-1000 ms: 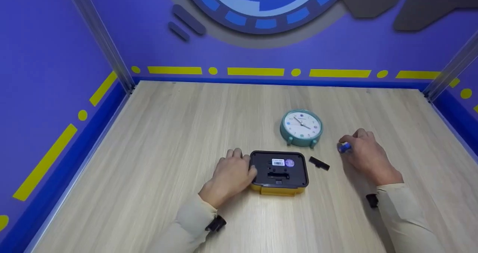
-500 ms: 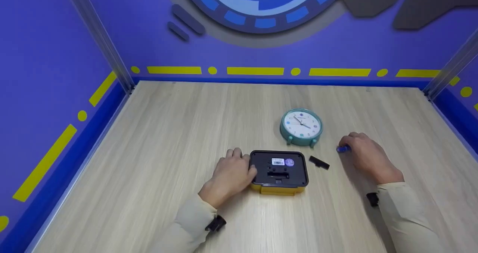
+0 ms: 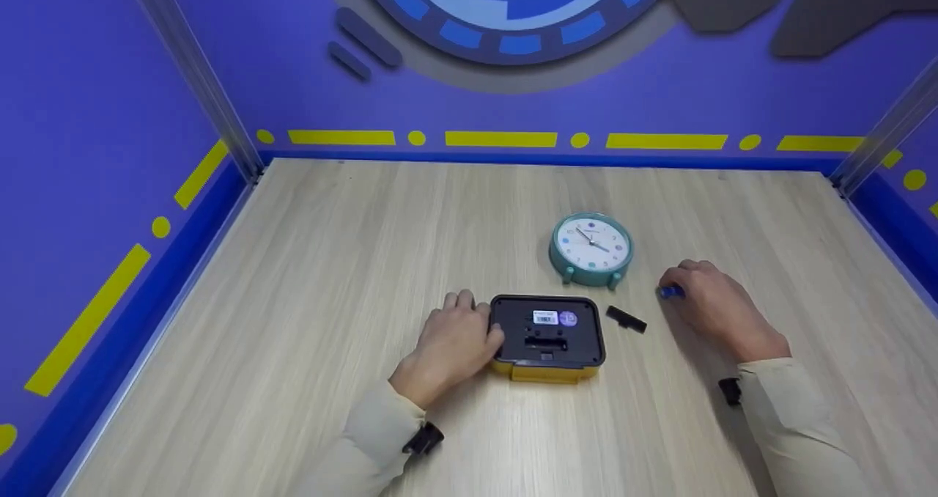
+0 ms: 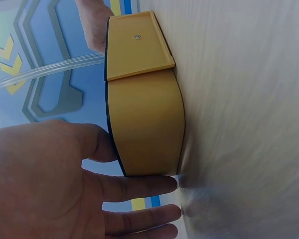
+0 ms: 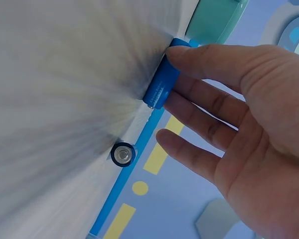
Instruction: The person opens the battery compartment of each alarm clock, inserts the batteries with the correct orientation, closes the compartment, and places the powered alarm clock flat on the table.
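Observation:
A yellow clock [image 3: 548, 336] lies with its black back up, its battery slot uncovered. My left hand [image 3: 456, 337] holds its left side, thumb at the back edge; in the left wrist view the index finger runs along the yellow casing [image 4: 147, 122]. My right hand [image 3: 714, 303] pinches a blue battery [image 5: 162, 82] between thumb and fingers, low at the tabletop. Another battery [image 5: 123, 154], end toward the camera, lies on the table in the right wrist view. Between the clock and my right hand is a loose black battery cover [image 3: 626, 319].
A teal round alarm clock [image 3: 592, 250] lies face up behind the yellow one. The wooden tabletop [image 3: 352, 262] is bounded by blue-purple panels [image 3: 293, 86] at the back and sides, with metal posts at the corners.
My right hand has shifted slightly left with the blue battery, its fingers drawn closer together. The left hand and the yellow clock have stayed in place.

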`<state>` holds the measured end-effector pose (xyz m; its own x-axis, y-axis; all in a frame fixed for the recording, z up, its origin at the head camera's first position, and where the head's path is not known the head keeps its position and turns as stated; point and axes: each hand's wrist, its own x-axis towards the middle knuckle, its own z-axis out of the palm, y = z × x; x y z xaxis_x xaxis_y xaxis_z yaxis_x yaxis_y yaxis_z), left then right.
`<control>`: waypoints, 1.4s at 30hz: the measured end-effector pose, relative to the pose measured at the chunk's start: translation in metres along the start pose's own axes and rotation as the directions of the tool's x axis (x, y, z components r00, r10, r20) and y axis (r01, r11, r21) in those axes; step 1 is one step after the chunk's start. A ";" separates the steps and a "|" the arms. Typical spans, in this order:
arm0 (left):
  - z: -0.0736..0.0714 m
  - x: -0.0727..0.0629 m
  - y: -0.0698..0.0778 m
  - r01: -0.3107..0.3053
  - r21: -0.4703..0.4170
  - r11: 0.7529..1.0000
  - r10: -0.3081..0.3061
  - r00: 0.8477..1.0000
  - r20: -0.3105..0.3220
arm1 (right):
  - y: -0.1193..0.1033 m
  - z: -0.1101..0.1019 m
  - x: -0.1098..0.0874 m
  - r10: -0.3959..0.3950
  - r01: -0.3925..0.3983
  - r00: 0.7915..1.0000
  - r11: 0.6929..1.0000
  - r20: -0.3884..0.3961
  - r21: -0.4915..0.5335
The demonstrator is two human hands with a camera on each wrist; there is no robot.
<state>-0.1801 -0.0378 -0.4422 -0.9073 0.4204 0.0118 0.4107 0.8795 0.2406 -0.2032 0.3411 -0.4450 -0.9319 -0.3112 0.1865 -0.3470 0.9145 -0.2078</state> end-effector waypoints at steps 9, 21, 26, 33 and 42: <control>0.000 0.000 0.000 -0.005 0.003 1.000 0.005 1.000 -0.006 | 0.001 0.000 0.002 0.039 -0.039 0.999 0.999 0.019 0.002; 0.000 0.000 0.000 0.004 -0.019 1.000 -0.004 1.000 0.014 | -0.004 -0.002 0.003 0.194 -0.196 0.981 0.977 0.026 0.086; 0.000 0.000 0.000 0.009 -0.021 1.000 -0.008 1.000 0.014 | -0.007 -0.007 0.004 0.205 -0.210 0.978 0.968 0.044 0.141; 0.000 0.000 0.000 0.006 -0.015 1.000 -0.006 1.000 0.011 | -0.016 -0.015 0.006 0.218 -0.231 0.972 0.948 0.082 0.217; -0.001 0.000 0.001 0.008 -0.015 1.000 -0.008 1.000 0.009 | -0.031 -0.024 0.009 0.169 -0.180 0.983 0.952 0.067 0.248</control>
<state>-0.1794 -0.0374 -0.4413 -0.9097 0.4152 0.0007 0.4016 0.8795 0.2552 -0.1980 0.3158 -0.4143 -0.9821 -0.1687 0.0840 -0.1884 0.8626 -0.4694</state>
